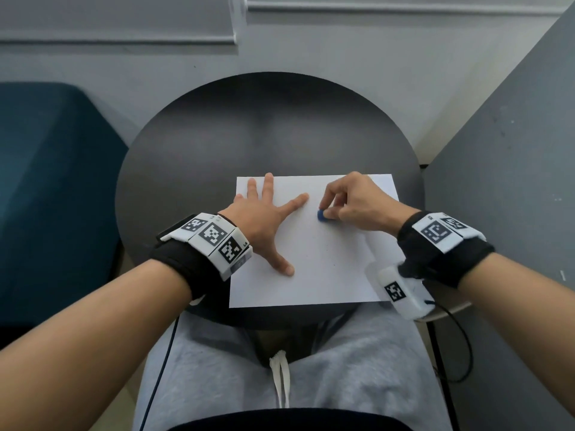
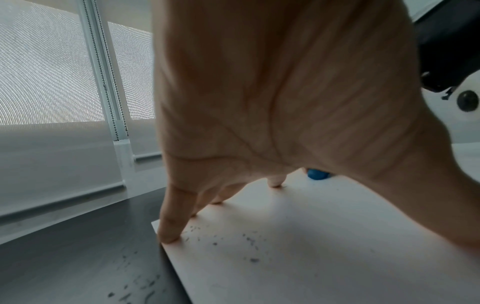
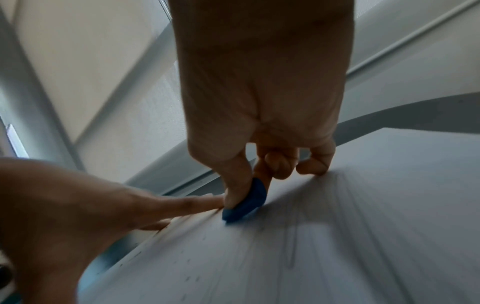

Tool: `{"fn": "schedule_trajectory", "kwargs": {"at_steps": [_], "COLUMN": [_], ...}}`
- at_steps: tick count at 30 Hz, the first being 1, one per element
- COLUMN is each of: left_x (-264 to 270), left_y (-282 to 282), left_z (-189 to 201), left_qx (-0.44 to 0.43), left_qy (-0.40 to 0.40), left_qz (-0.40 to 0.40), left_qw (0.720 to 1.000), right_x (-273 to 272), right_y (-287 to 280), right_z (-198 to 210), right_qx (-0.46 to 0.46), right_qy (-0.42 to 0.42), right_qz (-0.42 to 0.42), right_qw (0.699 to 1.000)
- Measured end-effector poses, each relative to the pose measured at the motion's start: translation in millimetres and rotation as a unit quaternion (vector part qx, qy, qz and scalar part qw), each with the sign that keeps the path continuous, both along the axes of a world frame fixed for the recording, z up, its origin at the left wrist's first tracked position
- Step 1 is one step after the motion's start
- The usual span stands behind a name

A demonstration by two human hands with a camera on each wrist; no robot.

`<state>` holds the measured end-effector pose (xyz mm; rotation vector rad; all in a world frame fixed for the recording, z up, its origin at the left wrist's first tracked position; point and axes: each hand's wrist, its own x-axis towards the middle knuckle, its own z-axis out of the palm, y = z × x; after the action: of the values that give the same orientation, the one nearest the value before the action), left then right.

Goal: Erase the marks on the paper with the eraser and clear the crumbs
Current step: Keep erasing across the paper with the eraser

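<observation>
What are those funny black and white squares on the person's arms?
Both forearms are bare, with no sleeves. Each wrist wears a black fabric strap carrying white blocks printed with black square code patterns. A white camera box hangs under the right wrist, trailing a thin black cable.

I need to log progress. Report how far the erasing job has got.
Done: no pencil marks show on the paper in the head view. In hand: the right hand pinches the eraser against the sheet while the left hand presses it flat. Left: crumbs lie on the paper and on the table beside it, uncleared.
</observation>
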<state>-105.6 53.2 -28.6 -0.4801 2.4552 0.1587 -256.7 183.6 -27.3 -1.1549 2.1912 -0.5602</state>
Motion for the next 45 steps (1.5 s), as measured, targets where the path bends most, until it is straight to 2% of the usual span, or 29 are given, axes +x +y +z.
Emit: {"fn": "schedule_trajectory", "kwargs": {"at_steps": [2, 7, 11, 13, 16, 19, 24, 30, 34, 36, 38, 41, 43, 45], "left_x": [0, 0, 0, 0, 2, 6, 9, 11, 10, 10, 11, 15, 18, 23], "left_y": [0, 1, 1, 1, 0, 0, 0, 1, 2, 1, 1, 0, -3, -6], "left_z": [0, 0, -1, -1, 0, 1, 2, 5, 6, 7, 7, 7, 5, 1], "left_qx": [0.001, -0.001, -0.01, -0.013, -0.016, -0.017, -0.029, -0.029, -0.025, -0.021, -0.012, 0.01, 0.027, 0.036], "left_qy": [0.001, 0.006, 0.006, 0.009, 0.022, 0.037, 0.043, 0.046, 0.04, 0.04, 0.043, 0.056, 0.071, 0.075], "left_qz": [0.001, 0.0, -0.006, -0.008, -0.011, -0.003, -0.003, 0.0, 0.001, 0.004, 0.009, 0.012, 0.012, 0.003], "left_qw": [1.0, 1.0, 1.0, 1.0, 1.0, 0.999, 0.999, 0.999, 0.999, 0.999, 0.999, 0.998, 0.997, 0.996], "right_x": [-4, -1, 26, 25, 9, 7, 31, 20, 46, 47, 42, 35, 34, 34], "right_y": [-6, -10, 12, 5, -18, -28, -13, -23, 10, 18, 23, 45, 66, 83], "right_z": [3, -5, -4, -1, -1, -5, -3, 0, 6, 7, 5, -2, -7, -13], "right_qx": [0.002, -0.046, -0.023, -0.02, -0.034, -0.044, -0.028, -0.051, -0.009, 0.015, -0.017, -0.103, -0.105, -0.069], "right_qy": [0.011, 0.033, -0.008, 0.001, 0.043, 0.045, -0.003, 0.01, -0.028, -0.039, -0.035, -0.016, 0.027, 0.059], "right_qz": [0.001, -0.061, 0.012, 0.022, -0.018, -0.055, 0.05, -0.018, 0.077, 0.094, 0.045, -0.089, -0.103, -0.064], "right_qw": [1.0, 0.997, 1.0, 1.0, 0.998, 0.996, 0.998, 0.998, 0.997, 0.995, 0.998, 0.991, 0.989, 0.994]}}
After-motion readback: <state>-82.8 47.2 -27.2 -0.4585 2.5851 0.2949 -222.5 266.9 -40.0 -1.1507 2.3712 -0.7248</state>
